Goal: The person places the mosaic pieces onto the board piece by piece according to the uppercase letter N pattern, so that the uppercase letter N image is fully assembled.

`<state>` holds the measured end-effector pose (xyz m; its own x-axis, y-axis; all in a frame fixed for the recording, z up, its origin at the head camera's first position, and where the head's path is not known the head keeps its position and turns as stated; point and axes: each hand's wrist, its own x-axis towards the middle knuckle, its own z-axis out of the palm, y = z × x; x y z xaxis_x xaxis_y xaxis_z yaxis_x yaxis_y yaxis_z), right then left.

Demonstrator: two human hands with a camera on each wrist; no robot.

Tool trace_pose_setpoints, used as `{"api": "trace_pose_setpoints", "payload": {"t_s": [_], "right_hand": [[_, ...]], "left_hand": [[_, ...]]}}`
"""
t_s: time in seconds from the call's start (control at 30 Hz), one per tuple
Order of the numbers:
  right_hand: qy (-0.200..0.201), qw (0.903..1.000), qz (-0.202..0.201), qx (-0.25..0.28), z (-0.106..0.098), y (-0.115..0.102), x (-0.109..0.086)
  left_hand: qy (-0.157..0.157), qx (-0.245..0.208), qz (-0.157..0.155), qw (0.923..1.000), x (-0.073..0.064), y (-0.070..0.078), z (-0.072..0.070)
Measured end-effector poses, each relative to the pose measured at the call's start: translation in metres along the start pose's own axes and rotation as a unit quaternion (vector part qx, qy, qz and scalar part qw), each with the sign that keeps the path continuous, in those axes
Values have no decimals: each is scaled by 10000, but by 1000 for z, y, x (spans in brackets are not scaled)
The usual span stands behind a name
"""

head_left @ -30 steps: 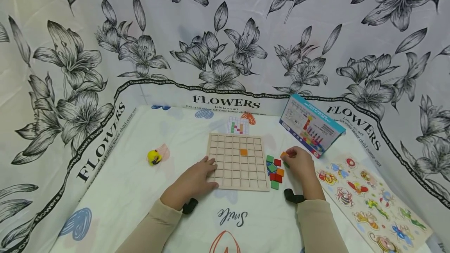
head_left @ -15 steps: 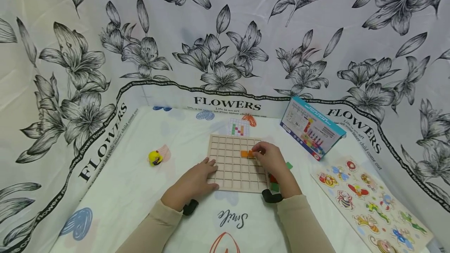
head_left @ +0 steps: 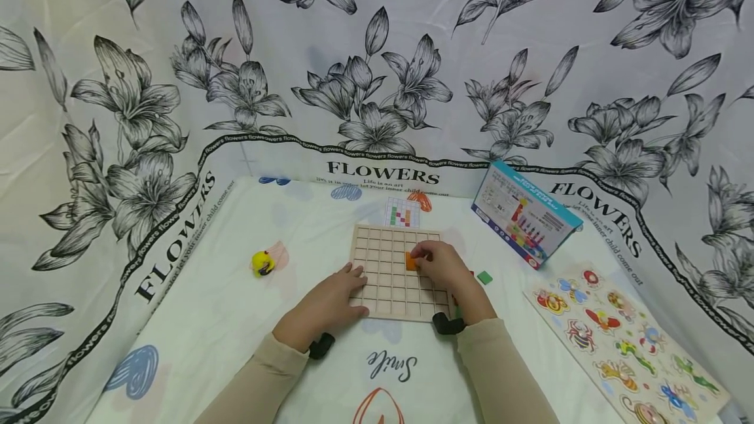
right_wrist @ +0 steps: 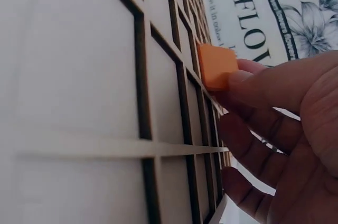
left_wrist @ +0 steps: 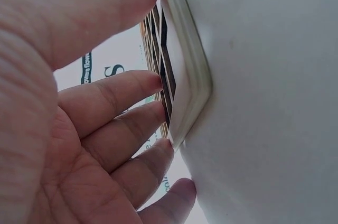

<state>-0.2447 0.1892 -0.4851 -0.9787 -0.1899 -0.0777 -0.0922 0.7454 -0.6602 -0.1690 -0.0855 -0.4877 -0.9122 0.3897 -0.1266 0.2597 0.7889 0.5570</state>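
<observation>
A wooden grid board (head_left: 381, 290) lies in the middle of the head view. My left hand (head_left: 326, 303) rests at its left edge, fingers extended; in the left wrist view the fingertips touch the board's side. Between thumb and fingers, my right hand (head_left: 446, 271) pinches an orange square tile (right_wrist: 216, 68) over the grid, tilted against the dividers in the right wrist view. From the head camera, the orange patch (head_left: 410, 261) beside those fingertips spans two cells, and the tiles there cannot be told apart. Right of the board lies a green tile (head_left: 485, 277); my right arm hides most other tiles.
Behind the board lies a pattern card (head_left: 403, 212) with coloured squares. A toy box (head_left: 526, 214) stands at the back right, with an insect puzzle board (head_left: 627, 345) in front of it. Over on the left sits a small yellow toy (head_left: 262, 264).
My right hand has carried an orange tile from the loose pile leftward onto the board, then slightly nearer to me, below the first orange tile's cell. My left hand has stayed at the board's edge.
</observation>
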Motion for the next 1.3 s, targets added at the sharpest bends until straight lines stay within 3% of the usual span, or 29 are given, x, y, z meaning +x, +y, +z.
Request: {"api": "trace_pose_setpoints", "payload": {"t_s": [0.83,0.97,1.1,1.3], "right_hand": [[5,9999,4,-100,8,1,-9],[-127,9999,31,39,-7,2,-16],[57,9995,131,269,-39,5,-27],[224,9988,405,156,-71,29,-48]], "left_hand": [[-18,-1,-84,10000,0,2,0],[-39,-34,-50,10000,1,3,0],[-32,0,2,10000,2,3,0],[-34,5,13,10000,1,2,0]]}}
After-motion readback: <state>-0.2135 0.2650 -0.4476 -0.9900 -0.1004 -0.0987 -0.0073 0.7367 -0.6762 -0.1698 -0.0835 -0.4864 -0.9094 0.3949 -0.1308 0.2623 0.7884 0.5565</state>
